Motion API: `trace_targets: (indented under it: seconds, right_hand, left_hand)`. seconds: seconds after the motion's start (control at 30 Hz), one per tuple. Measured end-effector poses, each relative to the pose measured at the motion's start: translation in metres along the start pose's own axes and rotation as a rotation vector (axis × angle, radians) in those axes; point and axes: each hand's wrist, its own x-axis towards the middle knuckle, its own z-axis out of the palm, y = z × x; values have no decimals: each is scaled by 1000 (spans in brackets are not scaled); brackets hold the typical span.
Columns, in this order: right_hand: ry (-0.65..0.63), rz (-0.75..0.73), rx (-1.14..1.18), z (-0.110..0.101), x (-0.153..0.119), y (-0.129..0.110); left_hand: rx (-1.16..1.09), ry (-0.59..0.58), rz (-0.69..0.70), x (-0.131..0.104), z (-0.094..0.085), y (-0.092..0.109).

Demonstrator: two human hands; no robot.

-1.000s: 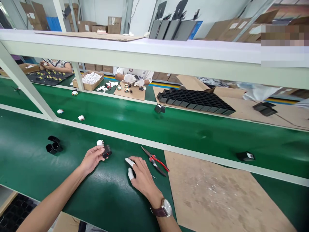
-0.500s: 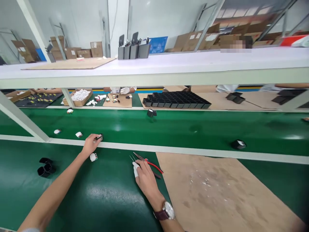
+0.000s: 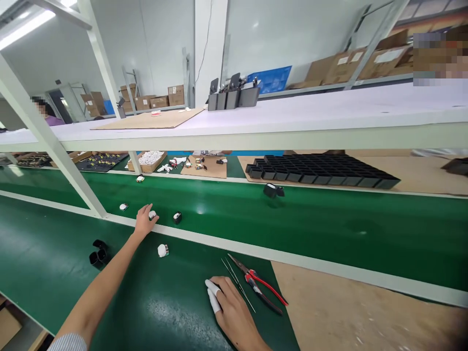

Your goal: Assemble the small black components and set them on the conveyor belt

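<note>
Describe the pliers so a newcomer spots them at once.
On the near green worktop, find the brown cardboard sheet at the right. By its left edge, near the right hand, lie the pliers. One handle is red and the other mostly dark, unlike the slim tweezers beside them.

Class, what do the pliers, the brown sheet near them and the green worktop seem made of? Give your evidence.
Pliers: probably steel, given the metallic grey jaws; the smooth red and black handles look like plastic or rubber. Brown sheet: likely cardboard, matt and marked. Green worktop: perhaps a vinyl or rubber covering; smooth, with a bright sheen.
</note>
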Motion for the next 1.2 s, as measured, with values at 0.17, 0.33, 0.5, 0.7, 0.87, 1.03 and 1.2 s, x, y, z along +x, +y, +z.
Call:
trace_targets:
  seconds: [0.17, 0.33, 0.5, 0.7, 0.87, 1.03, 1.2]
  right_hand:
    - [-48, -22, 5, 0, -3, 2]
    - [-64, -41, 15, 0, -1, 9]
    - [-61, -4, 34, 3, 5, 9]
    - [-37, 25, 79, 1, 5, 3]
    - [-53, -20, 56, 11, 3, 7]
    - [-181, -101, 83, 38, 40, -12]
    - [-277, -149, 122, 76, 103, -46]
  left_hand:
    - [119, -24, -152, 16, 16, -12]
    - [193, 25, -302, 24, 4, -34]
    - [193, 18, -394, 38, -32, -57]
    - [89, -38, -152, 3, -38, -25]
    - [-3, -84, 46, -104, -38, 2]
    - [57, -135, 124, -177, -64, -2]
    - [188, 93, 94, -180, -120, -36]
